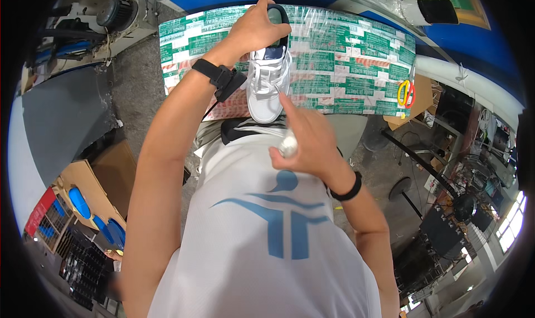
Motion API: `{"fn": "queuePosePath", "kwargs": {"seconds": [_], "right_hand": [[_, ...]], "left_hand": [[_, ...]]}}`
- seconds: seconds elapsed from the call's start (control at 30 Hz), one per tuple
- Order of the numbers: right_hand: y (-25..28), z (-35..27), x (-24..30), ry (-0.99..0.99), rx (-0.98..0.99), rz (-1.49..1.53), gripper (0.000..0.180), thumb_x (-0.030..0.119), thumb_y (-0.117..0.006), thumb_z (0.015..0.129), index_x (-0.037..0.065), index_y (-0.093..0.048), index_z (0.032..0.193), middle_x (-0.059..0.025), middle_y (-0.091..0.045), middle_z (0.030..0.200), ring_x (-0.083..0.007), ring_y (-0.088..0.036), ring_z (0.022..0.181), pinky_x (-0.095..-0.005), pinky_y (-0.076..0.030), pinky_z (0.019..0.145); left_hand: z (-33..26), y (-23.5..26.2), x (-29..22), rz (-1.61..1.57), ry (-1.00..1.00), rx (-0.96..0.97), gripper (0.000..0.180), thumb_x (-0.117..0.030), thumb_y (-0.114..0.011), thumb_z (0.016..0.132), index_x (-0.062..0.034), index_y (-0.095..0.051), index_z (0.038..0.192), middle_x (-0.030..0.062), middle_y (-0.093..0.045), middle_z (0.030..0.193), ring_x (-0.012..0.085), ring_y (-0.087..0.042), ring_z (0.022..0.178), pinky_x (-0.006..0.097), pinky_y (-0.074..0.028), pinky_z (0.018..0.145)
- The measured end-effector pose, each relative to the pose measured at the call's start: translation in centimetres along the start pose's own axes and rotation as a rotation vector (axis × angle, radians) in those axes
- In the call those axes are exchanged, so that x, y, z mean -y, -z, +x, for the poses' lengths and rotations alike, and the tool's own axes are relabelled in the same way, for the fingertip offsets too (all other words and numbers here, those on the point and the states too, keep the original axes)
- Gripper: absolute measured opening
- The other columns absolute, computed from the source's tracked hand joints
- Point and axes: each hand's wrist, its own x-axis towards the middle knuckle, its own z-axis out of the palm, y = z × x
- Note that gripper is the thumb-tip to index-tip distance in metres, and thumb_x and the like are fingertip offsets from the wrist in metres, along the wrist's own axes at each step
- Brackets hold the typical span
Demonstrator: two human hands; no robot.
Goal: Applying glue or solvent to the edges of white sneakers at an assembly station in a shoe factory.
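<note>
A white lace-up sneaker [268, 89] lies on the taped worktop with its toe toward me. Its tongue and collar lining are dark. At the far end, my left hand [257, 27] is closed on the sneaker's heel collar, thumb and fingers around the rim. Nearer my body is my right hand [312, 140], its index finger stretched out to the side of the toe area by the laces. A small white wad [288, 144], possibly cloth or paper, is tucked in its curled fingers; its kind is hard to make out.
The worktop [345, 62] is covered with green, white and red printed tape. Scissors with yellow and red handles [407, 94] lie at its right edge, close to a cardboard box [426, 98]. A metal machine frame [356, 0] runs along the back. Another cardboard box [83, 190] stands at left.
</note>
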Motion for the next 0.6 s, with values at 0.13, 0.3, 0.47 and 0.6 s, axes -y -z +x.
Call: {"fn": "queuePosePath", "kwargs": {"seconds": [0.13, 0.3, 0.47, 0.6], "right_hand": [[-3.3, 4.1, -2.8, 0.029, -0.026, -0.185, 0.106, 0.042, -0.092, 0.075, -0.008, -0.05, 0.159, -0.0131, -0.068, 0.096, -0.0311, -0.068, 0.087, -0.0438, -0.055, 0.078], [-5.7, 4.8, -1.5, 0.001, -0.108, -0.03, 0.098, 0.041, -0.09, 0.077, -0.01, -0.055, 0.153, -0.0159, -0.069, 0.094, -0.0358, -0.071, 0.081, -0.048, -0.058, 0.075], [-2.9, 1.6, 0.3, -0.161, 0.064, 0.27, 0.094, 0.028, -0.088, 0.076, -0.005, -0.056, 0.158, -0.0171, -0.073, 0.098, -0.0381, -0.075, 0.089, -0.0448, -0.061, 0.082], [-0.2, 0.5, -0.3, -0.211, 0.158, 0.301, 0.095, 0.03, -0.088, 0.075, -0.005, -0.056, 0.158, -0.0176, -0.073, 0.098, -0.0369, -0.075, 0.09, -0.0456, -0.061, 0.084]], "left_hand": [[-0.2, 0.2, -0.5, -0.021, 0.037, 0.01, 0.087, -0.039, -0.081, 0.086, -0.0001, -0.051, 0.158, 0.0256, -0.076, 0.128, 0.0354, -0.077, 0.112, 0.042, -0.059, 0.099], [0.0, -0.6, 0.0, 0.059, -0.009, -0.055, 0.086, -0.04, -0.081, 0.087, -0.0003, -0.051, 0.157, 0.0251, -0.077, 0.126, 0.0352, -0.078, 0.11, 0.042, -0.06, 0.097], [0.2, 0.3, 0.1, 0.031, 0.01, 0.031, 0.098, -0.048, -0.082, 0.083, 0.0024, -0.05, 0.161, 0.028, -0.073, 0.138, 0.0421, -0.076, 0.119, 0.046, -0.06, 0.103], [0.2, -0.5, 0.5, 0.123, -0.034, -0.062, 0.098, -0.048, -0.082, 0.083, 0.0022, -0.05, 0.16, 0.0283, -0.073, 0.137, 0.0418, -0.076, 0.12, 0.046, -0.06, 0.103]]}}
